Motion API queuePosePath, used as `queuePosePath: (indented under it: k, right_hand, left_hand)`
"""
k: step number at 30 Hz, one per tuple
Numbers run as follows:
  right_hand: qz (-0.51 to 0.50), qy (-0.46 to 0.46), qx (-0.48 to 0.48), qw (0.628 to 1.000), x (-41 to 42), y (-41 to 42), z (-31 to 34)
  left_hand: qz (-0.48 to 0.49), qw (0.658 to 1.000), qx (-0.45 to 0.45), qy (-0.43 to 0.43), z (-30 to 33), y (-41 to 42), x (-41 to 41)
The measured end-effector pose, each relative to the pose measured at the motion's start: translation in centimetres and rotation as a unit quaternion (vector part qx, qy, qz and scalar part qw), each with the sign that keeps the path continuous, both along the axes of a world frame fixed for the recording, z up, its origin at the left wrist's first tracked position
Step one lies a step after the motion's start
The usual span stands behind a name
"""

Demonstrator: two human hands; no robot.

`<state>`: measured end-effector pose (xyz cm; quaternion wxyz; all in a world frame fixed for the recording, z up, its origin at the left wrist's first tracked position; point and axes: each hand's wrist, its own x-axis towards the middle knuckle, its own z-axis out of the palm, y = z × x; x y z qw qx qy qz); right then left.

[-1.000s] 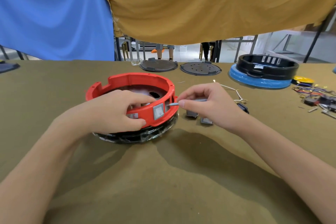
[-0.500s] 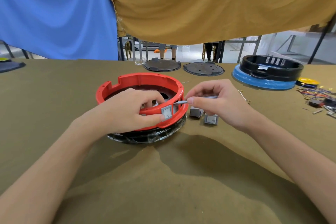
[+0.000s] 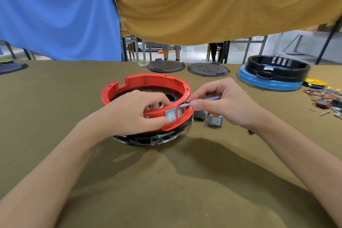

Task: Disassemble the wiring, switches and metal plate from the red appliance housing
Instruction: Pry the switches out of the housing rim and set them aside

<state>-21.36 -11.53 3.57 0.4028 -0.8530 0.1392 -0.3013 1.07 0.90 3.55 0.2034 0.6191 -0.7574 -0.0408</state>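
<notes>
At centre of the surface (image 3: 166,181), my left hand (image 3: 129,114) grips the red housing's (image 3: 148,79) near wall, thumb beside one grey switch (image 3: 171,115) seated there. My right hand (image 3: 225,105) pinches a thin metal tool (image 3: 185,105), tip at the rim. Two loose switches (image 3: 215,121) lie just right. Beyond: two dark discs (image 3: 208,69), one black housing (image 3: 277,68), a wire pile (image 3: 325,98).

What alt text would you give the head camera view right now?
A left hand grips the red housing while the right hand holds a thin tool above a grey switch. Two loose switches lie beside it.
</notes>
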Motion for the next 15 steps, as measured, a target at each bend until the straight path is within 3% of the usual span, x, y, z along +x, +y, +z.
queuePosePath:
  k: [15]
  right_hand:
    - [-0.016, 0.061, 0.030, 0.998, 0.3, 0.0, 1.5]
  left_hand:
    - [-0.011, 0.999, 0.037, 0.024, 0.2, 0.0, -0.4]
